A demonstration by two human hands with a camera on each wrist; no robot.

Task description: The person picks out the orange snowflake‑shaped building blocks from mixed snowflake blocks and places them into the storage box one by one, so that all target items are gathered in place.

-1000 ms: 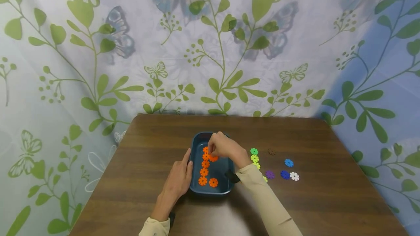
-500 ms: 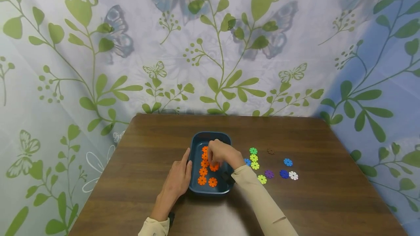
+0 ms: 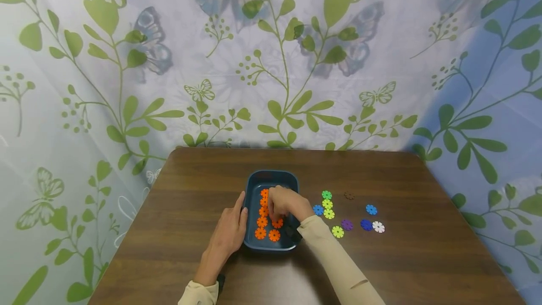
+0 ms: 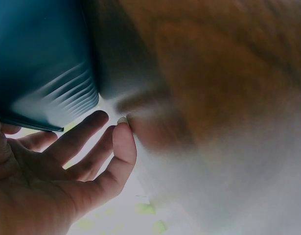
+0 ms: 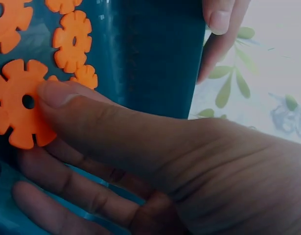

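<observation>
My right hand [image 3: 289,203] is over the inside of a dark blue tray [image 3: 271,249]. Between thumb and forefinger it pinches an orange notched plastic disc [image 5: 12,115], seen close up in the right wrist view. Along the left of the tray floor runs a column of orange discs [image 3: 262,221], and a single orange disc [image 3: 274,235] sits near the front. My left hand [image 3: 227,233] rests against the tray's left side. In the left wrist view its fingers [image 4: 84,134] extend loosely near the tray's rim. Part of the tray is hidden behind the right hand.
Right of the tray on the brown table [image 3: 203,178] lie more discs: green [image 3: 327,195], several yellow-green, light blue [image 3: 371,209], dark blue [image 3: 366,225], purple [image 3: 347,225], white [image 3: 378,227] and dark brown [image 3: 349,196]. A leaf-patterned curtain [image 3: 271,60] hangs behind.
Inside the tray, the right hand and its orange disc have moved toward the front, closer to the single front disc. The left hand has stayed against the tray.
</observation>
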